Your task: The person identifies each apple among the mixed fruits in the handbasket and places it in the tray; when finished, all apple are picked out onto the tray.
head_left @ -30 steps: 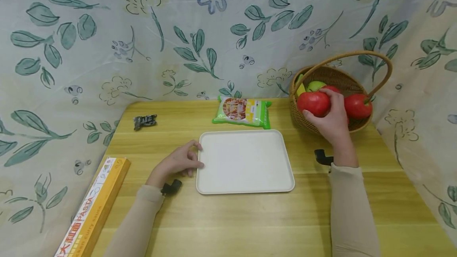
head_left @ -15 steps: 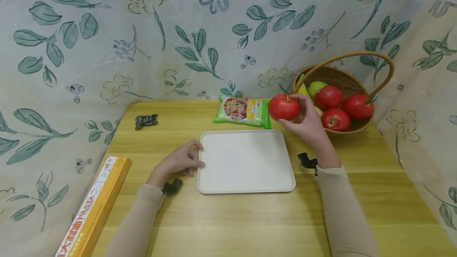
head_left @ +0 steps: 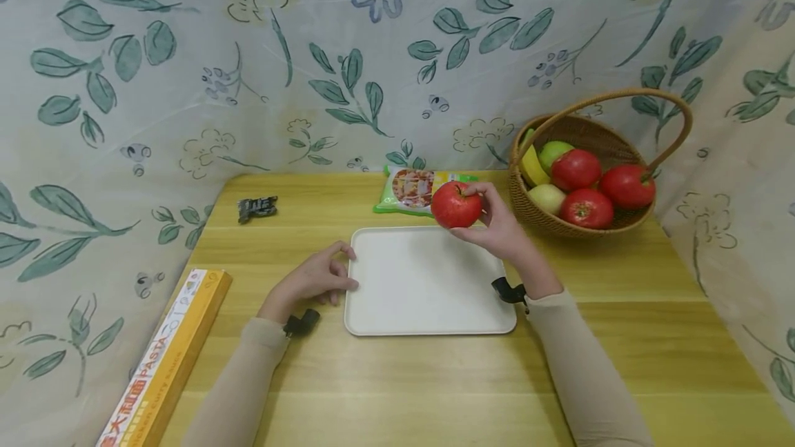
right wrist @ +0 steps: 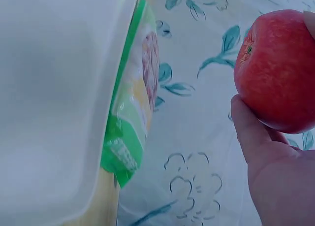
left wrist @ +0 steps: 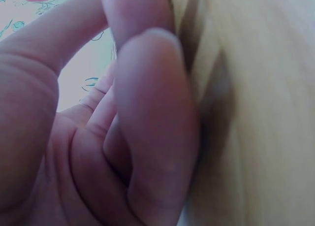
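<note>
A red apple (head_left: pixel 456 204) is held in my right hand (head_left: pixel 497 226), pinched between thumb and fingers above the back edge of a white tray (head_left: pixel 428 288). In the right wrist view the same apple (right wrist: pixel 278 71) shows its dimpled end, with the thumb (right wrist: pixel 251 127) against its underside. On the tray's left side, my left hand (head_left: pixel 313 274) grips the rim with bent thumb and index finger; the other fingers are curled below. Close up in the left wrist view, the curled fingers (left wrist: pixel 155 117) lie right beside the wooden tabletop, and the tray is hidden.
A wicker basket (head_left: pixel 524 209) with apples, a banana and other fruit stands at the back right. Behind the tray lies a green food packet (head_left: pixel 404 190). A small black wrapped packet (head_left: pixel 257 208) sits back left, and a yellow pasta box (head_left: pixel 168 357) lies along the left edge.
My right hand has carried the red apple out of the basket, leftward to the tray's back edge. The left hand stays on the tray's left rim.
</note>
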The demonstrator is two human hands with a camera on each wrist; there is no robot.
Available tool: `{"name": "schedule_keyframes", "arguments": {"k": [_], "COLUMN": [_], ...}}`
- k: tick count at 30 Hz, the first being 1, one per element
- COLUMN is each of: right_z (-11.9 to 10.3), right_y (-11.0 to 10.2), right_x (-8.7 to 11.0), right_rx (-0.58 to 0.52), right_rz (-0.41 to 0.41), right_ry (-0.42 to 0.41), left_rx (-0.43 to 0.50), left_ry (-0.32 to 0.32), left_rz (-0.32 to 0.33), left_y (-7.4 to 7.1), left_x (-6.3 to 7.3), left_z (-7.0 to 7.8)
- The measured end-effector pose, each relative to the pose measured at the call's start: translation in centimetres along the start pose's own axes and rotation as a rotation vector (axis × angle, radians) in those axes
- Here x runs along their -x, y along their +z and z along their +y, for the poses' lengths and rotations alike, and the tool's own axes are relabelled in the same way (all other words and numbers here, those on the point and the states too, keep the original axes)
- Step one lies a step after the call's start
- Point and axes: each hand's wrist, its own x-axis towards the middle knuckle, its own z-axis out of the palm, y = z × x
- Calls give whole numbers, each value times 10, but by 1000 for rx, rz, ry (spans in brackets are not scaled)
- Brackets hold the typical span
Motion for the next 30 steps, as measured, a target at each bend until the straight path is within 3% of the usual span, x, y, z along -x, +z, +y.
{"name": "schedule_keyframes", "arguments": {"k": [10, 13, 21, 30], "right_z": [2, 4, 12, 13], "right_y": [44, 58, 99, 120], "right_x": [-7, -10, -25, -35], "right_rx": [28, 21, 165, 205], "right_rz": [-94, -109, -229, -236], "right_ry": [163, 152, 92, 59], "left_rx": [4, 10, 0, -3], "left_ry": [-16, -23, -47, -45], "left_rz": [9, 8, 13, 17], "left_y": [0, -1, -1, 1], "left_x": [-1, -1, -2, -4], "left_z": [-5, -7, -5, -1]}}
